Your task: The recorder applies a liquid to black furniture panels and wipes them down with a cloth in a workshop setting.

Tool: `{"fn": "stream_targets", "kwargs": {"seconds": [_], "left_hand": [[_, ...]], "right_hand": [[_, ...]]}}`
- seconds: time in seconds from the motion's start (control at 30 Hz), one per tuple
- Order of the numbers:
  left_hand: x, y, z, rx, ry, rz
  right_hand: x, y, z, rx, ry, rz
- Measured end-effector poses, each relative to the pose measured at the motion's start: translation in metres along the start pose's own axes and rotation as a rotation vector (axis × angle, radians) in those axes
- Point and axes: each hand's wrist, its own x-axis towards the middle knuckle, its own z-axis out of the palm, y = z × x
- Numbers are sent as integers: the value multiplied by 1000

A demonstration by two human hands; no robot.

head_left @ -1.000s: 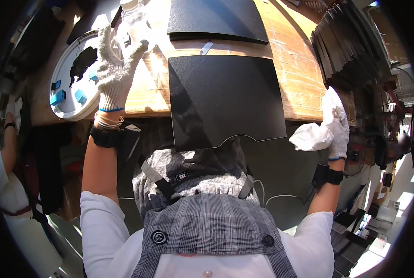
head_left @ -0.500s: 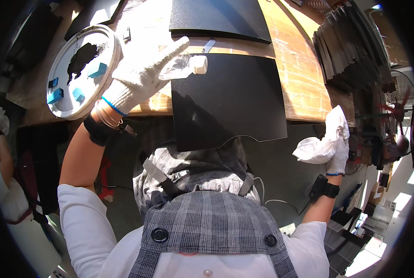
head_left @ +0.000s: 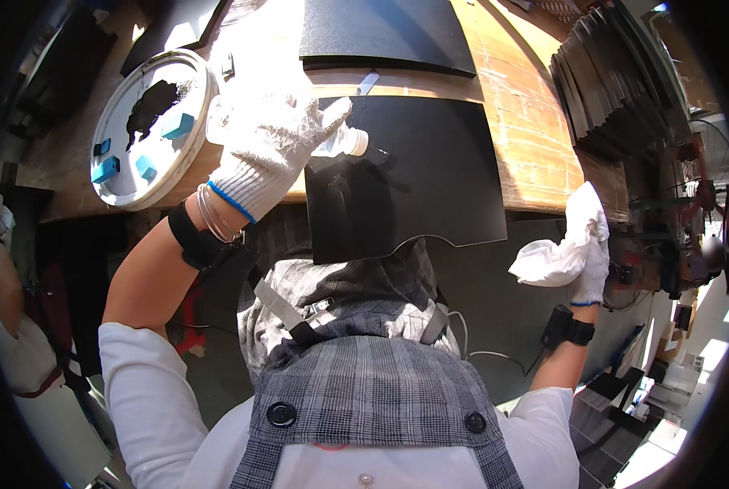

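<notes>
My left hand [head_left: 268, 134], in a white knit glove with a blue cuff edge, is wrapped round a clear bottle with a white cap [head_left: 353, 142]. The bottle lies on its side in my grip, cap pointing right, above a black panel [head_left: 434, 179]. A small dark mark shows on the panel by the cap; I cannot tell if it is shadow or liquid. The panel overhangs the table's near edge and has a curved notch in its near side. Off the table to the right, my gloved right hand [head_left: 595, 273] grips a bunched white cloth [head_left: 550, 261].
Left of my hand sits a round white lid [head_left: 108, 189] with a black smear and several blue blocks [head_left: 177, 125]. Another black panel [head_left: 389, 33] lies farther back, beside a small pale strip [head_left: 368, 82]. Many dark sheets [head_left: 609, 77] stand stacked at the right. Another person's arm shows far left.
My left hand has turned over the bottle, and the cap has shifted slightly lower. A dark mark now shows beside the cap. My right hand with the cloth has barely moved.
</notes>
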Motion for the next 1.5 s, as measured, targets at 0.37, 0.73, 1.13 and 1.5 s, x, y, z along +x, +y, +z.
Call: {"fn": "stream_targets", "kwargs": {"seconds": [0.37,0.73,1.13,1.5], "left_hand": [[70,54,-38,-24,24,269],[105,89,-38,-85,-69,352],[66,-73,60,-1095,304,-455],[33,-92,138,-364,135,-557]], "right_hand": [[-6,29,-18,312,54,94],[-16,40,-28,295,72,187],[-2,28,25,167,-241,-8],[17,-59,155,272,-577,-17]]}}
